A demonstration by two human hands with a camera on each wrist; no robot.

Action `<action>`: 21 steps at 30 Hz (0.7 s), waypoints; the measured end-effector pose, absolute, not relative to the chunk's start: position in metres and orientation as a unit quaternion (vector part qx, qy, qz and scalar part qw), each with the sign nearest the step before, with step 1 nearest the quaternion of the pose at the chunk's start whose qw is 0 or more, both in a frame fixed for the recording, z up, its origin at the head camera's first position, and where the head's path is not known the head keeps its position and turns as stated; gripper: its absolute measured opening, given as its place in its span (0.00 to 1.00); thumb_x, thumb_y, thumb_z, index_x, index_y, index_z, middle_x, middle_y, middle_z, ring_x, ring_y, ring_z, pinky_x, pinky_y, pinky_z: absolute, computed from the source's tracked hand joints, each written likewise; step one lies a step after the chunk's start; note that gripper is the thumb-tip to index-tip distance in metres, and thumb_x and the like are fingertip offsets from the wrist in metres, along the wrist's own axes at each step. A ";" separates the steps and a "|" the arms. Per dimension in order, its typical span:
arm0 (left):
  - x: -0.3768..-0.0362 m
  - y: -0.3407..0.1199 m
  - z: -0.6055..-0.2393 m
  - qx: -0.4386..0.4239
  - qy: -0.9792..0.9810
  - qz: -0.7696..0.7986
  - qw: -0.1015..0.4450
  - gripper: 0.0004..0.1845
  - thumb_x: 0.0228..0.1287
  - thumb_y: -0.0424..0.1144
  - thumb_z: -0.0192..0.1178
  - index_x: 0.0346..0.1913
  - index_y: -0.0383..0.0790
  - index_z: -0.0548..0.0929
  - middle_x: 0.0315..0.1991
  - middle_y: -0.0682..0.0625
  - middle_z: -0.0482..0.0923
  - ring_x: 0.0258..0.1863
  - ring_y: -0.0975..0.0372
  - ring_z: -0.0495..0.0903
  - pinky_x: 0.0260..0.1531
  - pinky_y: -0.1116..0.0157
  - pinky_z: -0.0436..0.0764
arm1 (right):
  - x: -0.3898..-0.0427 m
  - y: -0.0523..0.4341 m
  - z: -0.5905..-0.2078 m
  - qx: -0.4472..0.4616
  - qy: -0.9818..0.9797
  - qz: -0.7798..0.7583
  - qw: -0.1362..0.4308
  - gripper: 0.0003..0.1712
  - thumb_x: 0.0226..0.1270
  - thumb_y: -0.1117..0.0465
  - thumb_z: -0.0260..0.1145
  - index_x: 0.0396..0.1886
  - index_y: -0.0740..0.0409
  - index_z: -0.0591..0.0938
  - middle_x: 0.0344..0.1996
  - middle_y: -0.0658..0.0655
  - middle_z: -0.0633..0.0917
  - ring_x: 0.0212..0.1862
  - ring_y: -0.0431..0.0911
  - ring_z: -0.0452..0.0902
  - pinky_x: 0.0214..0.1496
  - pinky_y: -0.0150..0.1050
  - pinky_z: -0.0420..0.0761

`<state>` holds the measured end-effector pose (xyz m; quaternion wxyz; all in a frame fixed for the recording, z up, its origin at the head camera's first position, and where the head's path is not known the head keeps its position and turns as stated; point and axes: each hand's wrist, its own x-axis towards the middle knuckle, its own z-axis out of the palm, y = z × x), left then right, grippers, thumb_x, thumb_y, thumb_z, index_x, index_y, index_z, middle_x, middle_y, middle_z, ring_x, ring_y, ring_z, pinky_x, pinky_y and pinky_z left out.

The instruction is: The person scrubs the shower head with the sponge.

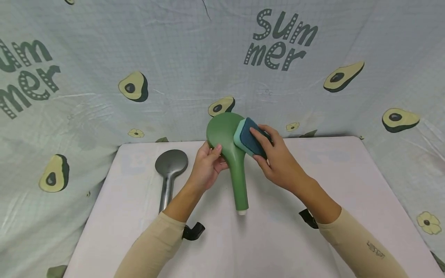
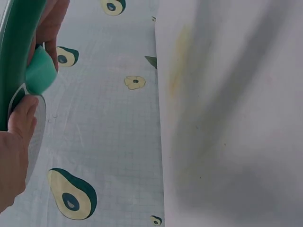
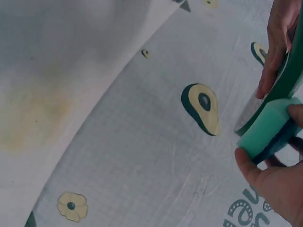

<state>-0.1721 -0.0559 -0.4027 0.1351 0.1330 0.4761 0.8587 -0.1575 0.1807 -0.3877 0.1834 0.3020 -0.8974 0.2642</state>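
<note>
In the head view a green shower head [image 1: 224,131] is held up above the table, its handle pointing down toward me. My left hand [image 1: 207,164] grips it at the lower left of its round head, thumb on the near face. A sponge [image 1: 252,137], light green with a dark blue scouring side, is pinched in my right hand [image 1: 279,160]. Its light green side touches the right edge of the shower head. The right wrist view shows the sponge [image 3: 267,130] between thumb and fingers, against the shower head's rim [image 3: 279,101].
A grey shower head [image 1: 171,164] lies on the white table [image 1: 278,239] at the left, its handle partly behind my left forearm. Black straps [image 1: 194,231] show by both forearms. A cloth [image 1: 180,58] printed with avocados hangs behind the table.
</note>
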 end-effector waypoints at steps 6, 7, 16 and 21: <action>-0.174 -0.054 -0.404 0.097 0.466 0.874 0.097 0.23 0.85 0.35 0.38 0.75 0.31 0.58 0.58 0.43 0.78 0.45 0.60 0.88 0.42 0.62 0.89 | -0.137 0.182 -0.398 0.363 -0.882 0.273 0.122 0.42 0.75 0.60 0.67 0.82 0.54 0.59 0.77 0.64 0.59 0.72 0.58 0.66 0.64 0.55 0.80; -0.174 -0.055 -0.404 0.092 0.469 0.874 0.091 0.22 0.85 0.35 0.39 0.74 0.30 0.58 0.57 0.43 0.79 0.43 0.60 0.89 0.41 0.62 0.89 | -0.133 0.182 -0.399 0.373 -0.881 0.268 0.114 0.41 0.76 0.58 0.66 0.82 0.53 0.58 0.77 0.64 0.59 0.72 0.57 0.66 0.64 0.54 0.81; -0.177 -0.055 -0.401 0.078 0.531 0.842 0.057 0.19 0.84 0.34 0.41 0.71 0.32 0.63 0.48 0.42 0.85 0.38 0.63 0.89 0.40 0.63 0.90 | -0.103 0.186 -0.399 0.464 -0.862 0.145 0.145 0.42 0.66 0.59 0.75 0.78 0.46 0.69 0.71 0.63 0.70 0.66 0.58 0.70 0.62 0.53 0.83; -0.175 -0.053 -0.397 0.073 0.578 0.812 0.048 0.20 0.84 0.33 0.43 0.73 0.34 0.61 0.59 0.27 0.79 0.39 0.64 0.89 0.41 0.63 0.90 | -0.118 0.175 -0.385 0.415 -0.886 0.100 0.182 0.45 0.61 0.62 0.79 0.77 0.45 0.70 0.70 0.64 0.70 0.61 0.62 0.74 0.59 0.52 0.85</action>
